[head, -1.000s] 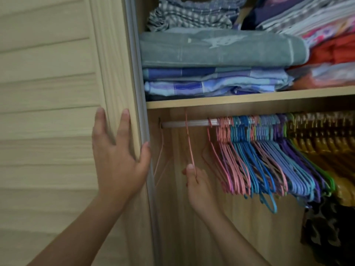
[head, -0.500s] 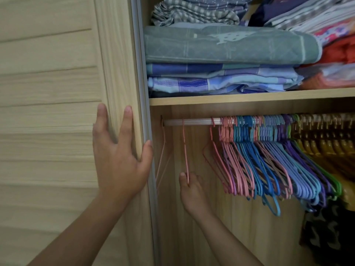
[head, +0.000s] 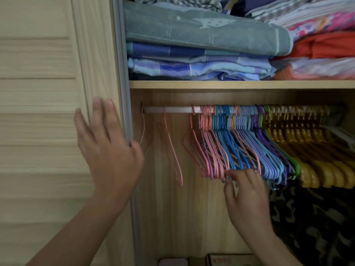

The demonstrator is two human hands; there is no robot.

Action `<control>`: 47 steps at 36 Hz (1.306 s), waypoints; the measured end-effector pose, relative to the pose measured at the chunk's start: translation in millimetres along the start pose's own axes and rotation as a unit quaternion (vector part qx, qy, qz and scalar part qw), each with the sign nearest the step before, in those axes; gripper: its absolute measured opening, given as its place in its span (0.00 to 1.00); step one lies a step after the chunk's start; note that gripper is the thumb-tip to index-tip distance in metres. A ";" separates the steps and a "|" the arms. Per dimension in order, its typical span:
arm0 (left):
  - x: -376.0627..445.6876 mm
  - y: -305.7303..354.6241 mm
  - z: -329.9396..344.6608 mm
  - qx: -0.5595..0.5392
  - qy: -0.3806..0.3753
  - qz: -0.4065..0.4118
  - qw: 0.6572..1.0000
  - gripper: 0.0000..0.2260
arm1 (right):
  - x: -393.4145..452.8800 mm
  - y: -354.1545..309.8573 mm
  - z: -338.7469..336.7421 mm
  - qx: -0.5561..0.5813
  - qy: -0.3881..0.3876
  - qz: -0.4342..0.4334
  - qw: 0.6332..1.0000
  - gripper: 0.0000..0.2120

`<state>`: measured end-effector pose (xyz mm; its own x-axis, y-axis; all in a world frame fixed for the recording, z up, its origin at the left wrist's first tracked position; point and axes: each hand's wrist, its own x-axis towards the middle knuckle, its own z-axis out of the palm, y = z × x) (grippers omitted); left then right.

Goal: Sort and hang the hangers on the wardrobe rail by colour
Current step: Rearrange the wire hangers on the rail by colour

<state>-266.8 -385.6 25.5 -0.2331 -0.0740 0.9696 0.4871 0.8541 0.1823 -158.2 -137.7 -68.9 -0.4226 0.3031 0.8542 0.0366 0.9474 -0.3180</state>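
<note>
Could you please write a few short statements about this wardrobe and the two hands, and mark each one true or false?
1. The left hand lies flat on the wardrobe door. True.
2. The right hand grips the lone pink hanger. False: it reaches into the bottoms of the packed hangers, apart from that lone one.
3. The yellow hangers hang at the left end of the rail. False: they are at the right; pink ones hang at the left.
4. Folded cloth is stacked on the shelf above the rail. True.
5. The rail is packed along its whole length. False: the left stretch holds only a few spaced pink hangers.
</note>
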 end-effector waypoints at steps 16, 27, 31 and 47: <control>-9.9 -0.7 1.4 0.002 -0.009 -0.004 1.000 0.41 | 70.4 12.3 8.9 -0.132 -0.173 0.041 0.975 0.06; -8.9 -3.6 5.1 0.008 -0.006 -0.008 1.000 0.43 | 129.3 -9.7 13.8 -0.170 -0.051 0.009 0.984 0.10; -8.7 -4.0 6.4 0.004 0.000 -0.004 1.000 0.41 | 153.2 -15.3 21.0 -0.206 -0.075 0.013 0.976 0.04; -7.8 -1.9 5.6 0.013 0.001 -0.010 1.000 0.39 | 64.5 14.8 -11.4 -0.149 -0.232 0.079 0.958 0.14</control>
<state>-270.6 -383.8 16.7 -0.2417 -0.0918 0.9660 0.4597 0.8659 0.1973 -174.6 -102.9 -13.9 -0.7447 0.4316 0.5091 0.3605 0.9020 -0.2373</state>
